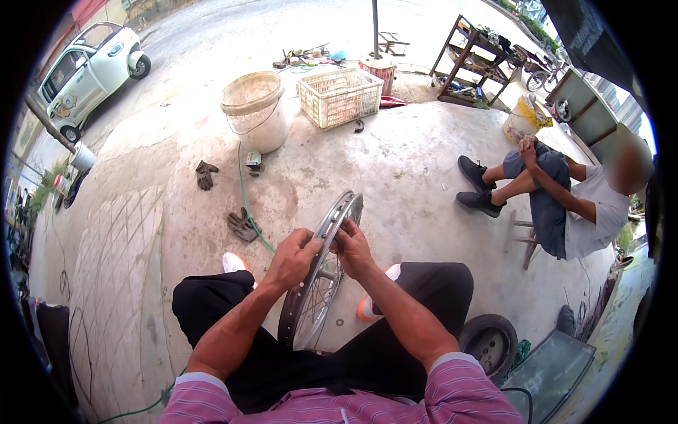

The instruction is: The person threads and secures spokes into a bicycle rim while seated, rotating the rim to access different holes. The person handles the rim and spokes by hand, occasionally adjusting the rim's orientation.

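A bare spoked wheel (292,305) with no tyre stands on edge between my knees, its metal rim tilted slightly to the right. My left hand (291,260) is closed round the rim's left side, thumb near its outer face. On the other side, my right hand (354,250) grips the rim near the top with bent fingers; their tips are partly hidden behind it. The lower rim shows dark, with small holes along it. Ahead on the concrete lie two dark work gloves, one (242,225) near my left foot and another (205,174) farther off.
A large bucket (269,127) and a plastic crate (337,99) stand ahead. Past a small box (253,161) runs a green hose (246,194). A person (558,187) sits at right, hands clasped. A tyre (490,346) lies by my right knee. A shelf rack (474,63) stands farther back.
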`<state>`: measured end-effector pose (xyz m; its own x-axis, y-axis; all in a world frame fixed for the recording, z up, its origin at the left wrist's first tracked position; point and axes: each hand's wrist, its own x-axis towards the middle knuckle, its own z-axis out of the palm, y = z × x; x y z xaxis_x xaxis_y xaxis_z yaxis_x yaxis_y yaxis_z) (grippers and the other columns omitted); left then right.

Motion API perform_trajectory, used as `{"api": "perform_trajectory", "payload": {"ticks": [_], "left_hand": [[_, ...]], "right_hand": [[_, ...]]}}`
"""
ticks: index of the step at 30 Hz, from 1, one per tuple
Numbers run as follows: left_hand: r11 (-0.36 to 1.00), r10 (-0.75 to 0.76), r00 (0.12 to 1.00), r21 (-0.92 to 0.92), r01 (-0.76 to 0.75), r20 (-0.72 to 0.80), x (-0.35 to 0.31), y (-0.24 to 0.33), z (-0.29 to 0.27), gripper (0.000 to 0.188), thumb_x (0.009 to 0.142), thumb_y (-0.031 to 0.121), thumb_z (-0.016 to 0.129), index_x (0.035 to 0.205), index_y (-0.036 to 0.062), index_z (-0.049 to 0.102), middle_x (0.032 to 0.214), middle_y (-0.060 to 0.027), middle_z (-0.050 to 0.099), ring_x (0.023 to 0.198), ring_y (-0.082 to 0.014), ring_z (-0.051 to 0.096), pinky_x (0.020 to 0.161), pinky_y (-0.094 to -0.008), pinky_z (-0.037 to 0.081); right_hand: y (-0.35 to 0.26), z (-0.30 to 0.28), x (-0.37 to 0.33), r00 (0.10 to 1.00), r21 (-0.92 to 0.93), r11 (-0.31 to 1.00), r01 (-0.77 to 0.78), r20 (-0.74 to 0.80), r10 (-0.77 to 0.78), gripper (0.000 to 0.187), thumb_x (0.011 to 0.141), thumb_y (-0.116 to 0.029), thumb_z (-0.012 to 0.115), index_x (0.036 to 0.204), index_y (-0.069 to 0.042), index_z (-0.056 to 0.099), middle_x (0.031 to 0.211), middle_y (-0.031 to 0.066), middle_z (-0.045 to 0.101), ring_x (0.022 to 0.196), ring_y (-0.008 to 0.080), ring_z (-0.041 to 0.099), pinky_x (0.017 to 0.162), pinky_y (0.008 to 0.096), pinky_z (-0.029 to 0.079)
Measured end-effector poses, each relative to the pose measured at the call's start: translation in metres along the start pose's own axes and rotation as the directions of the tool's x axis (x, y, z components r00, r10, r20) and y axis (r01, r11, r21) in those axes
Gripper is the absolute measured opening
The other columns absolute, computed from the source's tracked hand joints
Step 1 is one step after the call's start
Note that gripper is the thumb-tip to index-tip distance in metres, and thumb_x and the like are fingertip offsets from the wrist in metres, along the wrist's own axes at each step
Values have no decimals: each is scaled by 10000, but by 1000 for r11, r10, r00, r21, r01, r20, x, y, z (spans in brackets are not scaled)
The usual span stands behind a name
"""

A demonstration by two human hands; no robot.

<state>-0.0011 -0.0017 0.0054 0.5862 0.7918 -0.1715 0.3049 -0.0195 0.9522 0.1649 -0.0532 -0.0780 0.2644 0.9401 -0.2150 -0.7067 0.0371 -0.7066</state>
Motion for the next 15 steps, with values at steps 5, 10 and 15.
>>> {"api": "perform_trajectory", "payload": {"ticks": [5, 10, 15], "left_hand": [[1000, 0, 1000, 3, 0, 17, 1, -1, 2, 341, 971, 268, 582, 1019, -66, 630, 891, -164, 663, 828, -194, 621, 761, -349, 496], [1000, -11, 1000, 5, 11, 21, 2, -1, 2, 334, 968, 261, 575, 1029, -62, 630, 898, -155, 663, 834, -190, 619, 760, -342, 495], [1000, 8, 1000, -3, -8, 19, 2, 0, 3, 321, 966, 240, 562, 1047, -64, 624, 887, -138, 658, 826, -176, 610, 750, -330, 492]], "right_hand": [[7, -16, 4, 997, 8, 1000, 3, 74, -3, 190, 1017, -201, 630, 1176, -100, 607, 884, -26, 650, 680, 54, 538, 584, 227, 416], [4, -14, 4, 999, 11, 1000, -13, 44, 13, 195, 1020, -203, 624, 1183, -99, 603, 912, -22, 652, 696, 51, 541, 592, 229, 417], [5, -13, 5, 998, -27, 999, 31, 52, -30, 202, 1025, -209, 617, 1191, -96, 609, 913, -21, 655, 703, 56, 548, 602, 234, 423]]}}
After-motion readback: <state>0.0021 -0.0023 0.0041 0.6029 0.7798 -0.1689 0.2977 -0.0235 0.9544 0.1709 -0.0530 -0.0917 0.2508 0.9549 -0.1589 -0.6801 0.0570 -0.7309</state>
